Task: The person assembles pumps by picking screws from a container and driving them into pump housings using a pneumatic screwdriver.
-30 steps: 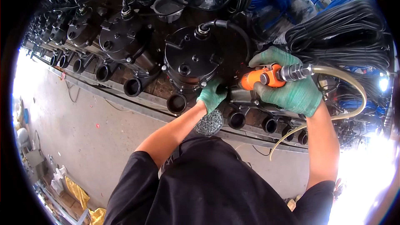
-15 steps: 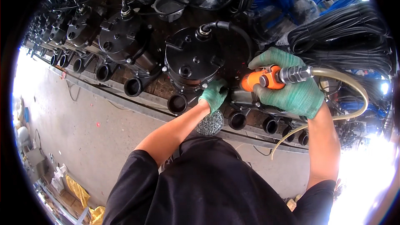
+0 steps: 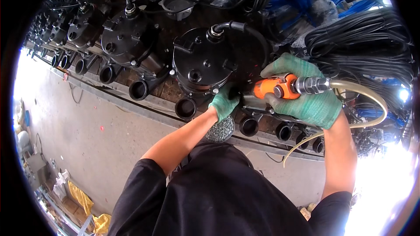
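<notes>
A green-gloved hand, my right hand (image 3: 306,94), is wrapped round an orange air screwdriver (image 3: 278,86). The tool points left, and a clear yellowish hose (image 3: 378,98) runs from its metal coupling. My left hand (image 3: 225,102), gloved alike, reaches to the lower front of a black round-topped pump (image 3: 203,57). Its fingers are curled in beside the pump's base, and what they hold is hidden. Right below that wrist, a round bowl of small screws (image 3: 221,130) is partly covered by my forearm. Another housing lies under the air screwdriver, mostly hidden by my right hand.
More black pumps (image 3: 129,39) stand in a row to the left, their round outlets (image 3: 138,90) jutting over the bench edge. Coiled black cables (image 3: 358,46) lie at the right, blue ones (image 3: 293,0) behind. An open grey metal casing (image 3: 178,5) sits at the back.
The air screwdriver and my right hand have shifted slightly down and turned a little. My left hand stays at the pump's base, almost unmoved.
</notes>
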Motion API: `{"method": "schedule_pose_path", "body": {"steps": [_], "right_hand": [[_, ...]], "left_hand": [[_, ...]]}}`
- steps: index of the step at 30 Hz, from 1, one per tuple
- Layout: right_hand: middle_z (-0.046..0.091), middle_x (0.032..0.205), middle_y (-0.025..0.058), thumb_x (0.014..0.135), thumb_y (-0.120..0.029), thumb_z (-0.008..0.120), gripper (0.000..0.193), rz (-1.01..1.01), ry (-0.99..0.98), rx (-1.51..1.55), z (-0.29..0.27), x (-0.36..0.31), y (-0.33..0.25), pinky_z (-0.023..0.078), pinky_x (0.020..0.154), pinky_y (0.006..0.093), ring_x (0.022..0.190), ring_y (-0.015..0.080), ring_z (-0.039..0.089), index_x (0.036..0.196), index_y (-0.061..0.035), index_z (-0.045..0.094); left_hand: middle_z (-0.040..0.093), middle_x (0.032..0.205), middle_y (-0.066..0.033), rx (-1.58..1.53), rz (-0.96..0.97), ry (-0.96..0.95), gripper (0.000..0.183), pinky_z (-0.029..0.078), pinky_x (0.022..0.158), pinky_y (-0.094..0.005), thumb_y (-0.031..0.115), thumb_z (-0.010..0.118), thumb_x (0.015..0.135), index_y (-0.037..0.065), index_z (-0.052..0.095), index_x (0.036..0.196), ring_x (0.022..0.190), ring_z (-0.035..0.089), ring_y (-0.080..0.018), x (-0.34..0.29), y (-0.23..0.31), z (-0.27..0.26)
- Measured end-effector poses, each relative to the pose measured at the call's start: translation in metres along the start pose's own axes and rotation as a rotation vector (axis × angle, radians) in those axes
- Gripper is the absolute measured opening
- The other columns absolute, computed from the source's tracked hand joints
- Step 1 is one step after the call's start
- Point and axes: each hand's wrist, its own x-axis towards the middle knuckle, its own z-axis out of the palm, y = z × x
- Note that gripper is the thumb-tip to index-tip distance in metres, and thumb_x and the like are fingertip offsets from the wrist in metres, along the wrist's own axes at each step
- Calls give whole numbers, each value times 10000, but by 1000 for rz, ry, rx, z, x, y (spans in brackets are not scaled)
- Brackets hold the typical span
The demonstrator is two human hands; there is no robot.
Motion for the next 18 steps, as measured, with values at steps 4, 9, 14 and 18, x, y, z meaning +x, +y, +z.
{"method": "schedule_pose_path", "body": {"steps": [4,9,14,18], "right_hand": [[717,997,69,740,-104,831,354,40,12,-13,-2,1,4,569,831,309,892,172,680,1057,-53,682],[691,975,73,744,-130,823,334,-3,-59,-8,1,3,5,563,798,326,875,197,673,1036,-62,677],[662,985,94,727,-144,832,342,-64,-87,-97,6,6,7,564,786,343,850,256,658,1026,-78,680],[627,965,55,650,-50,848,414,-26,-67,-37,8,4,11,540,768,323,855,198,628,1039,-69,707]], "left_hand": [[554,1343,-171,113,104,-65,480,369,1147,-375,52,618,919,5,482,1377,1275,503,-308,-3,2,-1],[566,1311,-163,-176,-94,-66,502,418,1099,-339,19,638,898,18,474,1372,1242,528,-300,-5,28,-9],[571,1296,-145,57,14,-99,472,417,1099,-345,4,637,894,30,500,1345,1220,533,-293,-4,-3,-4],[574,1292,-137,134,41,-111,411,414,1102,-360,10,617,915,32,528,1316,1225,531,-283,-4,-11,1]]}}
